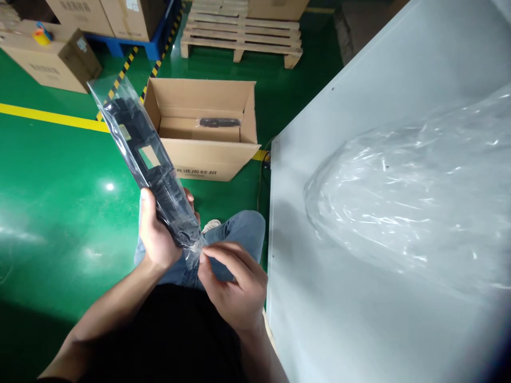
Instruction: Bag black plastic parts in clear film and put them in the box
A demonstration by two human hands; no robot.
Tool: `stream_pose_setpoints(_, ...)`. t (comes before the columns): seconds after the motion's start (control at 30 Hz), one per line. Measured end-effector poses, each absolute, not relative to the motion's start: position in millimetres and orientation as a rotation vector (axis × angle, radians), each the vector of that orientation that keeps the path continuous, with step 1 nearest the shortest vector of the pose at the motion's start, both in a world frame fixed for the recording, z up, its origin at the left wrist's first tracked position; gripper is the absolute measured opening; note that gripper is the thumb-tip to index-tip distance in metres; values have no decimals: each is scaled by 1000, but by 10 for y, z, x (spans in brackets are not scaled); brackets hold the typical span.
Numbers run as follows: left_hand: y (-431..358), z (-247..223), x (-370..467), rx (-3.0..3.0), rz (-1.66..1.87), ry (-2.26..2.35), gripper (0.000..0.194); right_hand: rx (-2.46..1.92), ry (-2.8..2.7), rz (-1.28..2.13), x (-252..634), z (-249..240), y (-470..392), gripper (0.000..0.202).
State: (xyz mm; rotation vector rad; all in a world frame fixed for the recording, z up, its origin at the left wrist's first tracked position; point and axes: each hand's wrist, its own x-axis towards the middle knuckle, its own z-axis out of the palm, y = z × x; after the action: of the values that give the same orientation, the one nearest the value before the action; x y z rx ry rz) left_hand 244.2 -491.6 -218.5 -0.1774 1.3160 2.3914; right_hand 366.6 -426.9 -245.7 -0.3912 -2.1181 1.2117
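A long black plastic part [138, 130] lies inside a clear plastic bag [130, 88], held at a slant over my lap. My left hand [159, 236] is wrapped round the lower half of the bagged part, thumb on the near side and fingertips showing on the far side. At the bag's gathered lower end [194, 247], my right hand [237, 282] pinches the film between thumb and forefinger. Beyond the bag stands an open cardboard box [211, 157], with another bagged black part [219, 122] lying inside it.
On my right is a pale grey table [295, 298] with a heap of clear plastic bags [399, 197] on it. A wooden pallet [239, 34] and a blue pallet [154, 49] lie farther off. A closed carton [51, 58] carrying a yellow tape roll [42, 36] sits at upper left.
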Motion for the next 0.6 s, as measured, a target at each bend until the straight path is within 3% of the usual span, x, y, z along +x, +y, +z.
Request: stream_pose_setpoints(0.6,-4963,-2453,2586,9,2338,1628,68,-474,-2101,1220,3498,-2418,-4272,20)
